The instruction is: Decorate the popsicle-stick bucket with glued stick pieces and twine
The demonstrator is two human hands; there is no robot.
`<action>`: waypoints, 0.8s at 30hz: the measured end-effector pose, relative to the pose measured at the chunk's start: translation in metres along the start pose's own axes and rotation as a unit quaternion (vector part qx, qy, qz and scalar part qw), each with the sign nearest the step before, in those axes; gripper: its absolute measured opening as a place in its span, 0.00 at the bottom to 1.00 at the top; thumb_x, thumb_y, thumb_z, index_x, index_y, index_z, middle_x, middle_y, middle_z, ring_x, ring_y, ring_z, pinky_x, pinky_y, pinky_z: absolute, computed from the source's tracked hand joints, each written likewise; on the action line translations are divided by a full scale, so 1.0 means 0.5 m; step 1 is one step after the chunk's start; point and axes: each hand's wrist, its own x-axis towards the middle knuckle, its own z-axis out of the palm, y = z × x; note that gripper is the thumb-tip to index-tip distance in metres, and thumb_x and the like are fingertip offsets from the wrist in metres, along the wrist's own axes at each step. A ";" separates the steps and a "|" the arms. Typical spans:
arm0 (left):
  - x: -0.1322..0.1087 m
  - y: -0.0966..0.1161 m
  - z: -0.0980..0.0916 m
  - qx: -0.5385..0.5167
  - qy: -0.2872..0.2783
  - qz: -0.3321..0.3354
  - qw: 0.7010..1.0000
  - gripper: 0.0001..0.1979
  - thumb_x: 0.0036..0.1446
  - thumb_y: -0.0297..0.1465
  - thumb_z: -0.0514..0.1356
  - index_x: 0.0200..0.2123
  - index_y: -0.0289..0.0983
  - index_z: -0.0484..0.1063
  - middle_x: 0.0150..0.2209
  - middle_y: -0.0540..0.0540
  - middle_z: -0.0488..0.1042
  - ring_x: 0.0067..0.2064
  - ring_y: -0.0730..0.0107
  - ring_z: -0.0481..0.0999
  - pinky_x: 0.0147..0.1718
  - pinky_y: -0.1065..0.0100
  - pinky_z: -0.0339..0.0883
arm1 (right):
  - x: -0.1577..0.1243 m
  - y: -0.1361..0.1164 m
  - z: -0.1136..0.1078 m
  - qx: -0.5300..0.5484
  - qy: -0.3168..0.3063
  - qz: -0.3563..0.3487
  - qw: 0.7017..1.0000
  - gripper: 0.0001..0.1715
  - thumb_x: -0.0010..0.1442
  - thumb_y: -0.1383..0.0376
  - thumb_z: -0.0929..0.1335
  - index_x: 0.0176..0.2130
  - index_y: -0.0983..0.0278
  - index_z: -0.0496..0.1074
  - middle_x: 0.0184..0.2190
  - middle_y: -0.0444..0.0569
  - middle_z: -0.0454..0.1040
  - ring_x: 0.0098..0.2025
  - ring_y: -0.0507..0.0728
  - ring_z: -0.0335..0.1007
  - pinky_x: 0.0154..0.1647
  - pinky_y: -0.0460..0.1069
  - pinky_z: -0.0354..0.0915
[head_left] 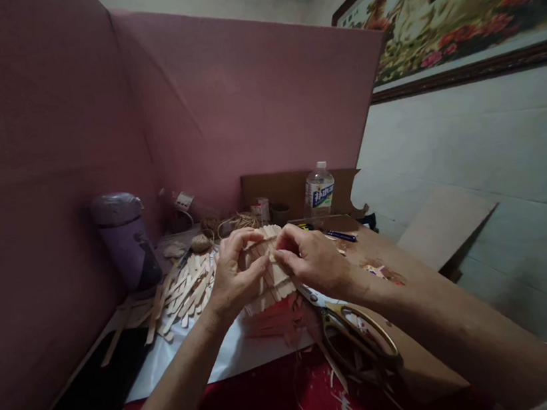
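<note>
A small structure of glued wooden craft sticks (273, 279) stands at the middle of the table. My left hand (235, 274) grips its left side with the fingers curled over the top sticks. My right hand (311, 260) pinches the upper right edge of the same structure, thumb and forefinger pressed together on a stick. Both hands meet over its top. Gold-handled scissors (356, 335) lie just under my right wrist.
Loose craft sticks (184, 294) are piled to the left on white paper (233, 358). A purple container (124, 241) stands far left, a water bottle (319, 191) at the back, a blue pen (341, 235) nearby. Pink panels (249, 94) wall off the back and left.
</note>
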 end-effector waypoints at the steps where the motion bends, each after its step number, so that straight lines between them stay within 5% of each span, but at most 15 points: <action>1: 0.000 0.001 0.000 0.006 0.002 0.000 1.000 0.11 0.47 0.31 0.60 0.37 0.39 0.69 0.46 0.44 0.68 0.51 0.57 0.65 0.53 0.56 0.54 | -0.001 0.001 0.002 0.006 0.004 -0.001 1.000 0.03 0.56 0.69 0.65 0.30 0.64 0.66 0.26 0.44 0.71 0.27 0.51 0.63 0.28 0.46 0.54; 13: 0.000 0.003 0.003 0.040 0.017 -0.019 0.999 0.09 0.53 0.31 0.53 0.37 0.39 0.69 0.46 0.44 0.69 0.52 0.58 0.65 0.53 0.56 0.54 | -0.026 0.018 0.002 0.091 0.047 -0.069 0.992 0.07 0.56 0.73 0.66 0.35 0.63 0.71 0.30 0.44 0.70 0.31 0.51 0.65 0.32 0.45 0.58; 24: 0.000 0.006 -0.001 0.031 -0.001 -0.013 0.999 0.10 0.54 0.31 0.51 0.37 0.40 0.70 0.47 0.46 0.69 0.52 0.59 0.64 0.54 0.56 0.53 | -0.018 0.023 0.008 0.015 0.021 -0.121 0.992 0.10 0.56 0.75 0.65 0.34 0.62 0.73 0.31 0.44 0.66 0.33 0.51 0.62 0.34 0.46 0.58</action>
